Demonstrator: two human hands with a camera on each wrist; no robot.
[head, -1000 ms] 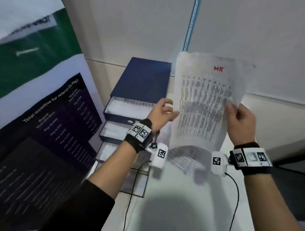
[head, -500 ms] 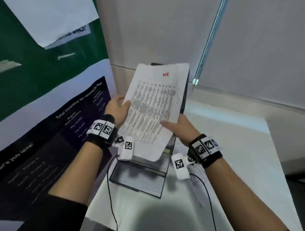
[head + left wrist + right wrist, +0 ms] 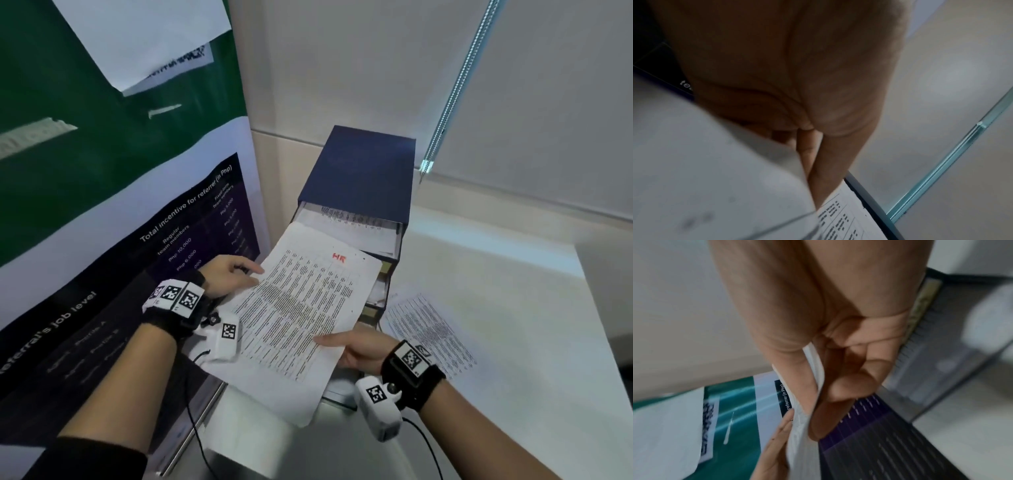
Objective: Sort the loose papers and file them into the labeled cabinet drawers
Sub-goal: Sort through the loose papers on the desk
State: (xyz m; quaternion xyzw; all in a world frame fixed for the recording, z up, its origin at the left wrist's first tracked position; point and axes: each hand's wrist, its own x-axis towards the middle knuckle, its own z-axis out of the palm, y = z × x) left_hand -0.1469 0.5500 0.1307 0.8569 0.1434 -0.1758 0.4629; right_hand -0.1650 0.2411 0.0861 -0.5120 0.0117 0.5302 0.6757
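Note:
A printed sheet marked "HR" in red [image 3: 301, 308] lies tilted over the pulled-out drawers of a dark blue cabinet [image 3: 363, 171]. My left hand [image 3: 229, 277] holds its left edge, thumb on top; in the left wrist view the fingers [image 3: 818, 162] lie along the paper [image 3: 715, 186]. My right hand [image 3: 356, 346] pinches the sheet's right edge, thumb over the paper [image 3: 813, 369] and curled fingers under it. The top drawer [image 3: 356, 222] stands open with printed paper inside. The sheet hides the lower drawers' fronts.
Another printed sheet [image 3: 428, 332] lies on the white table [image 3: 513, 308] right of the cabinet. A green and dark poster [image 3: 102, 205] stands along the left. A window blind with a bead chain [image 3: 455, 85] hangs behind. Cables run from both wrist cameras.
The HR sheet has come down from upright in front of me to lying nearly flat over the open drawers. Both hands lowered with it, and my view turned back toward the cabinet.

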